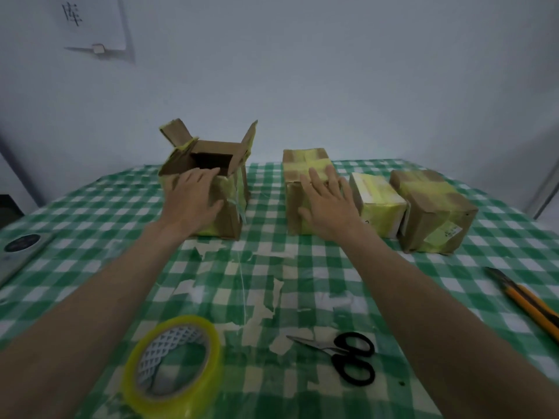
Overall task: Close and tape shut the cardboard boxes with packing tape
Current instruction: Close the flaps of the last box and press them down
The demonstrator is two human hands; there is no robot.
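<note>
An open cardboard box (230,219) stands at the middle left of the table, its flaps up and its inside dark. My left hand (193,198) lies against its near top edge with straight fingers. To its right a taped box (305,164) stands shut; my right hand (329,207) rests on its near side, fingers spread. Further right stand a small pale taped box (378,198) and a brown taped box (435,213). A roll of yellowish packing tape (174,367) lies flat near the front edge. Black-handled scissors (344,355) lie to its right.
A green-and-white checked cloth (302,276) covers the table, with scraps of old tape stuck to its middle. A yellow utility knife (526,300) lies at the right edge. A flat grey device (21,249) sits at the left edge. A wall stands behind the boxes.
</note>
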